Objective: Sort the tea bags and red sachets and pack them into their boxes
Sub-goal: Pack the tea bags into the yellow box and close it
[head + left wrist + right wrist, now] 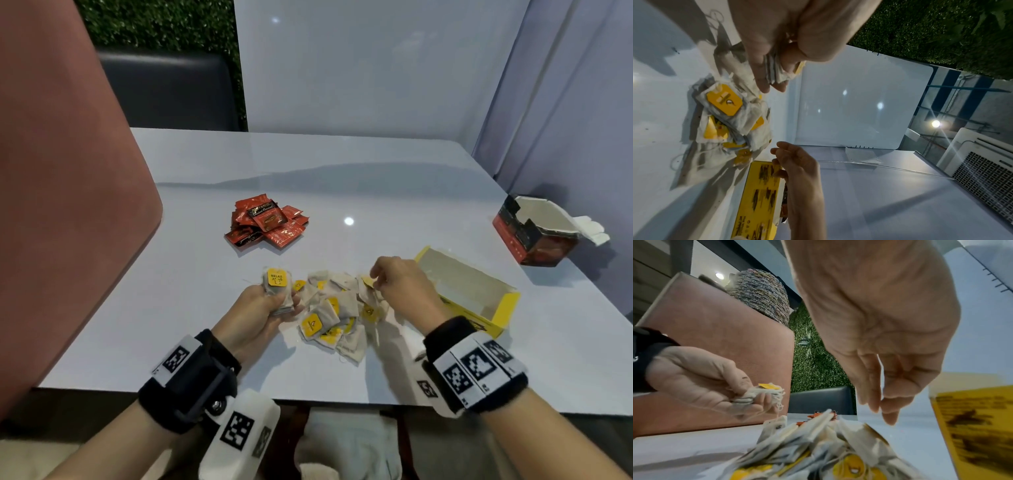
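A loose pile of tea bags (334,317) with yellow tags lies on the white table near its front edge, also seen as the tea bag pile (725,116) and the blurred pile (818,451). My left hand (281,301) grips a small stack of tea bags (275,286) just left of the pile; the stack (756,392) shows between its fingers. My right hand (376,277) hovers over the pile's right side, fingers (873,402) hanging loosely curled with nothing between them. The open yellow box (479,298) lies right of it. Red sachets (267,221) are heaped farther back.
A torn-open red box (534,233) stands at the table's right edge. A pink chair back (68,205) rises along the left side. White partition panels (376,68) close the far and right sides. A dark seat (164,92) stands beyond the table.
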Motion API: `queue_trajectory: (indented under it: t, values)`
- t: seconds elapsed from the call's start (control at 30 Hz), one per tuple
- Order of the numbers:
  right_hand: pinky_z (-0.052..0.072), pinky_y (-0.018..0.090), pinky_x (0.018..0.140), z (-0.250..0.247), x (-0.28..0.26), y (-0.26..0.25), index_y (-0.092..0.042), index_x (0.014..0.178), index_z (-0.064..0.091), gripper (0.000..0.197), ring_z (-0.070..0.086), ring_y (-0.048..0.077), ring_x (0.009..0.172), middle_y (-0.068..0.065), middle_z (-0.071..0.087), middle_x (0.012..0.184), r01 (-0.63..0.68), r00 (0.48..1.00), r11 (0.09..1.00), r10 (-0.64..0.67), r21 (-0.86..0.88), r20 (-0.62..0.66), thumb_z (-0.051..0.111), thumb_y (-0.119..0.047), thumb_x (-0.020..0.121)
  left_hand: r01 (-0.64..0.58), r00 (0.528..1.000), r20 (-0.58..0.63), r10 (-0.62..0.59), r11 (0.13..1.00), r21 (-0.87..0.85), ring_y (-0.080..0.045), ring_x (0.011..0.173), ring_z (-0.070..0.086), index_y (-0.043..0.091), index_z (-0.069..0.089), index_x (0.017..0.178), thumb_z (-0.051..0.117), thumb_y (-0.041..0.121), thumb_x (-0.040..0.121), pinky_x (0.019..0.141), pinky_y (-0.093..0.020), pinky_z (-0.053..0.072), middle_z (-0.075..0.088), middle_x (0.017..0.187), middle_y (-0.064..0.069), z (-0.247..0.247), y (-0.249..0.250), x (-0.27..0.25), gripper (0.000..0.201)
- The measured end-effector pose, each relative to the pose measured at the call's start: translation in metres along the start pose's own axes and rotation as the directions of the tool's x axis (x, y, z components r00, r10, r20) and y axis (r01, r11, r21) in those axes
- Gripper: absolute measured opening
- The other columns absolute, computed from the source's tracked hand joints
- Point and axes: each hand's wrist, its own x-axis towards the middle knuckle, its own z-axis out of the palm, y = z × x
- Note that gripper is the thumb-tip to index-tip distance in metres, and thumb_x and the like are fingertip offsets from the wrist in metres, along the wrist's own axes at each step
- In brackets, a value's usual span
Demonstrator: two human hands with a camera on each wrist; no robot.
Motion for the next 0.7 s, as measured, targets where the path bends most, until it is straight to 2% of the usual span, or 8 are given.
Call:
queue_trajectory:
  t: [0.1, 0.2, 0.27, 0.37, 0.5, 0.57, 0.63, 0.7]
  values:
    - [0.05, 0.037, 0.072, 0.002, 0.003, 0.0, -0.007, 0.108, 0.059, 0.023, 0.06, 0.032, 0.094, 0.012, 0.062, 0.105, 0.019, 0.998, 0.987, -0.008, -0.161, 0.069, 0.048, -0.005, 0.087, 0.009, 1.0, 0.018, -0.01, 0.998, 0.055, -0.02, 0.081, 0.058, -0.006, 0.054, 0.097, 0.036, -0.004, 0.096, 0.071, -0.019, 0.056, 0.057, 0.084, -0.012, 0.004, -0.002, 0.002, 0.019]
    - [0.038, 0.033, 0.061, 0.012, 0.001, -0.002, -0.009, 0.109, 0.051, 0.02, 0.054, 0.029, 0.086, 0.01, 0.059, 0.099, 0.092, 0.993, 0.946, -0.063, -0.31, 0.103, 0.044, -0.013, 0.091, 0.01, 1.0, -0.002, -0.01, 0.999, 0.045, -0.02, 0.084, 0.06, -0.005, 0.055, 0.1, 0.038, 0.0, 0.096, 0.073, -0.023, 0.056, 0.06, 0.088, -0.013, 0.008, -0.002, 0.002, 0.018]
    - [0.034, 0.032, 0.059, 0.015, 0.001, -0.002, -0.01, 0.109, 0.049, 0.018, 0.049, 0.027, 0.08, 0.007, 0.055, 0.091, 0.103, 0.993, 0.937, -0.076, -0.333, 0.091, 0.043, -0.016, 0.093, 0.024, 0.999, -0.024, -0.024, 1.0, 0.005, -0.022, 0.084, 0.06, -0.004, 0.056, 0.096, 0.039, 0.005, 0.097, 0.072, -0.026, 0.056, 0.061, 0.089, -0.014, 0.008, 0.001, 0.004, 0.019]
    - [0.039, 0.033, 0.06, 0.01, 0.0, 0.0, -0.01, 0.108, 0.054, 0.019, 0.058, 0.032, 0.086, 0.01, 0.06, 0.097, 0.08, 0.997, 0.95, -0.076, -0.302, 0.023, 0.045, -0.015, 0.092, 0.047, 0.998, -0.032, -0.049, 0.997, -0.053, -0.023, 0.086, 0.06, -0.005, 0.056, 0.091, 0.04, 0.012, 0.098, 0.073, -0.029, 0.056, 0.06, 0.09, -0.016, 0.007, 0.004, 0.004, 0.024]
    - [0.034, 0.031, 0.06, -0.004, -0.007, -0.003, -0.01, 0.109, 0.057, 0.026, 0.058, 0.033, 0.089, 0.01, 0.06, 0.094, 0.053, 0.994, 0.955, -0.077, -0.293, -0.072, 0.042, -0.004, 0.089, 0.117, 0.993, -0.001, -0.118, 0.986, -0.119, -0.025, 0.091, 0.059, -0.006, 0.055, 0.093, 0.039, 0.015, 0.098, 0.088, -0.036, 0.049, 0.059, 0.093, -0.018, 0.012, 0.006, 0.001, 0.027]
    - [0.027, 0.029, 0.052, -0.011, -0.011, -0.01, -0.012, 0.106, 0.057, 0.021, 0.056, 0.032, 0.079, 0.006, 0.053, 0.078, 0.075, 0.976, 0.943, -0.136, -0.325, -0.169, 0.041, -0.009, 0.092, 0.159, 0.987, 0.026, -0.157, 0.975, -0.153, -0.025, 0.092, 0.059, -0.004, 0.055, 0.094, 0.039, 0.019, 0.099, 0.09, -0.037, 0.045, 0.059, 0.093, -0.017, 0.017, 0.007, -0.002, 0.029]
    - [0.016, 0.024, 0.044, -0.018, -0.018, -0.027, -0.013, 0.099, 0.06, 0.012, 0.048, 0.026, 0.059, -0.001, 0.042, 0.062, 0.121, 0.925, 0.927, -0.235, -0.355, -0.298, 0.05, -0.013, 0.093, 0.192, 0.981, 0.055, -0.185, 0.967, -0.168, -0.025, 0.092, 0.059, -0.003, 0.055, 0.097, 0.037, 0.026, 0.099, 0.089, -0.037, 0.047, 0.06, 0.093, -0.017, 0.021, 0.007, -0.004, 0.034]
    - [0.014, 0.013, 0.042, -0.023, -0.028, -0.048, -0.015, 0.082, 0.069, 0.013, 0.04, 0.02, 0.041, -0.005, 0.04, 0.049, 0.197, 0.857, 0.896, -0.354, -0.397, -0.374, 0.077, -0.012, 0.072, 0.203, 0.977, 0.091, -0.191, 0.966, -0.157, -0.027, 0.092, 0.06, -0.003, 0.056, 0.101, 0.036, 0.034, 0.098, 0.084, -0.037, 0.052, 0.062, 0.094, -0.019, 0.022, 0.006, -0.004, 0.042]
